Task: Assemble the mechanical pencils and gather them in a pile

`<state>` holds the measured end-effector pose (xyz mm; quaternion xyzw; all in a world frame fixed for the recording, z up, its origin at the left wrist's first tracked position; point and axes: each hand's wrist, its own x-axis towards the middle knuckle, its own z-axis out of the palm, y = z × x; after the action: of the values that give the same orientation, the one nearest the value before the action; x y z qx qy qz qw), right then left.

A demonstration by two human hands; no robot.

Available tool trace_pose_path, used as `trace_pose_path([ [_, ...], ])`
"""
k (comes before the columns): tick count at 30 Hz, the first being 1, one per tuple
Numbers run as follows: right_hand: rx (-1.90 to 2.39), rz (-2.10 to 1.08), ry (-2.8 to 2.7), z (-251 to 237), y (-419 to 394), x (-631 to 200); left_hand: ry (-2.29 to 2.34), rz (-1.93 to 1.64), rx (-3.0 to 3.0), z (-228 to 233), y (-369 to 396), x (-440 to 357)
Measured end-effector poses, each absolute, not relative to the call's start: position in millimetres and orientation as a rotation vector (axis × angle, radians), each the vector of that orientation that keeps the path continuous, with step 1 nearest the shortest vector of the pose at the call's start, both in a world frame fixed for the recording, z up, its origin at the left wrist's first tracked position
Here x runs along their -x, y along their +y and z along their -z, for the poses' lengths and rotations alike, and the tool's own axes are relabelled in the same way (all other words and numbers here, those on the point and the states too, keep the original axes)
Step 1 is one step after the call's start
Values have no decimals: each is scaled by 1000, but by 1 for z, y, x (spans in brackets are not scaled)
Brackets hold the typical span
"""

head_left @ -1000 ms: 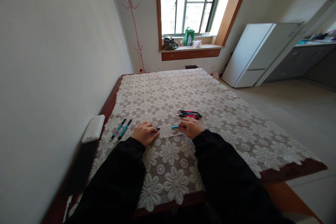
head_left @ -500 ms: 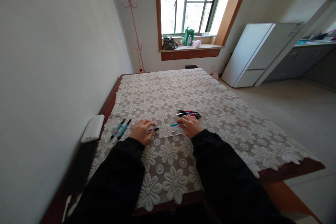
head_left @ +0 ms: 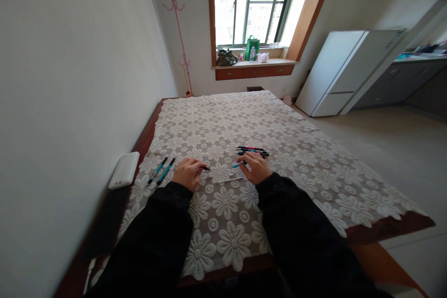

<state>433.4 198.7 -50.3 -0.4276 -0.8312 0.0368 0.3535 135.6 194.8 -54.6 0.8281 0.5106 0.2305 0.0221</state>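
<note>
Both my hands rest on a lace cloth [head_left: 279,130] with a white flower pattern. My left hand [head_left: 187,173] pinches a small black pen piece [head_left: 205,168] whose tip pokes out to the right. My right hand [head_left: 256,166] holds a teal pen part [head_left: 238,165] at its left end. Between the hands lies a thin white refill [head_left: 229,179] on the cloth. Just beyond my right hand sits a bundle of red and black pens [head_left: 252,151]. Two teal and black pens [head_left: 161,170] lie left of my left hand.
A white box [head_left: 124,170] lies by the wall at the table's left edge, with a dark flat object [head_left: 104,223] in front of it. A white fridge [head_left: 344,70] stands at the right. The window sill [head_left: 253,62] holds bags; a pink coat stand [head_left: 176,23] is in the corner.
My right hand has lifted the teal part slightly and tilted it. My left hand has drawn the black piece in a little. The white refill stays put.
</note>
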Motion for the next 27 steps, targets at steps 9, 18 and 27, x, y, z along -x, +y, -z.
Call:
trace_pose_path([
  [9, 1200, -205, -2081, 55, 200, -430, 1552, -811, -2594, 50, 193, -139],
  [18, 1229, -211, -2081, 53, 198, -428, 1573, -648, -2576, 59, 196, -137],
  [27, 1062, -549, -1882, 53, 191, -415, 1415, -906, -2607, 47, 187, -149],
])
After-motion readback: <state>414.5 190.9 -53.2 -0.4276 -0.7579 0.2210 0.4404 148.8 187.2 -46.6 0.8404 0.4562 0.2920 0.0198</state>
